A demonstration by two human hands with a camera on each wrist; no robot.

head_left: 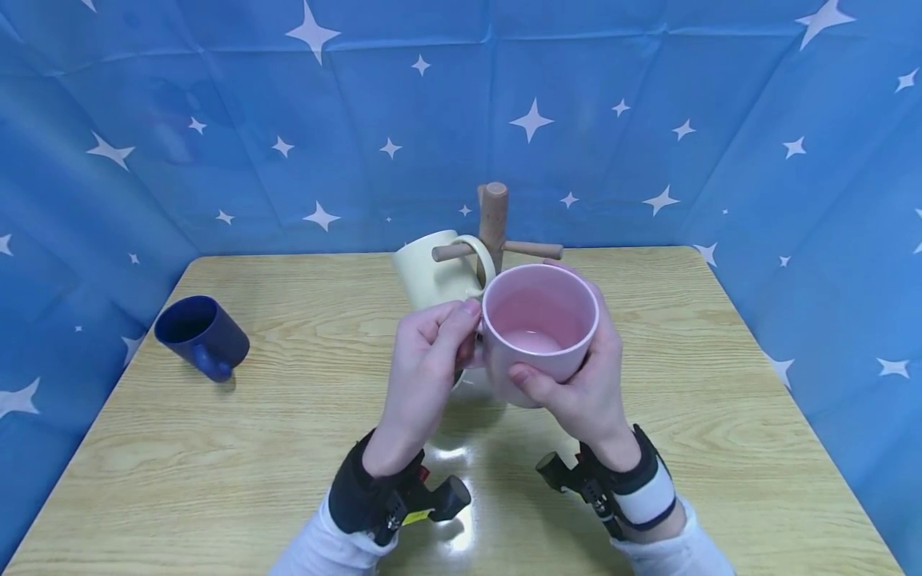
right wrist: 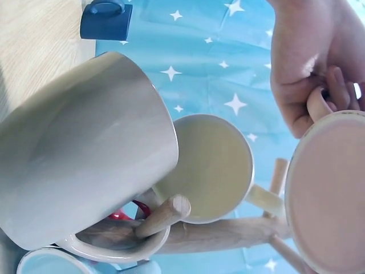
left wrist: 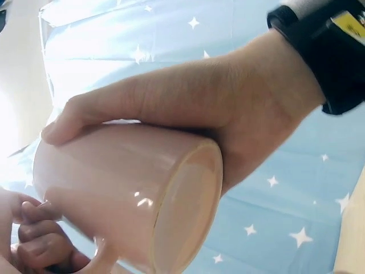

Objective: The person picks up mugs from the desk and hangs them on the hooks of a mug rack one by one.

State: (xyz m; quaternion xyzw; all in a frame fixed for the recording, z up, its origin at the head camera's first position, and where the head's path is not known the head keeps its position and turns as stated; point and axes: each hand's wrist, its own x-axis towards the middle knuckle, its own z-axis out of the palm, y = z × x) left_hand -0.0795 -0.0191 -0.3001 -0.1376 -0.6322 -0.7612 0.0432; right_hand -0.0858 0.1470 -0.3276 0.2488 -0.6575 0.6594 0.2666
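Both hands hold a pink mug (head_left: 504,374) up above the table, its opening tilted toward the head camera. My left hand (head_left: 425,364) pinches the handle at the mug's left side. Around the right side of its body wraps my right hand (head_left: 594,384), thumb across the front. The left wrist view shows the right hand (left wrist: 177,94) along the mug's wall (left wrist: 108,171) and fingers of the left hand (left wrist: 40,242) at the handle. In the right wrist view, the left hand (right wrist: 308,51) has fingers through the handle, above the mug's base (right wrist: 331,194).
Behind the mug stands a wooden mug tree (head_left: 494,216) with a pale yellow mug (head_left: 430,272) hung on a peg. The right wrist view shows a grey mug (right wrist: 91,142) and part of a light blue mug (right wrist: 51,264) there too. A dark blue mug (head_left: 219,340) lies at the table's left.
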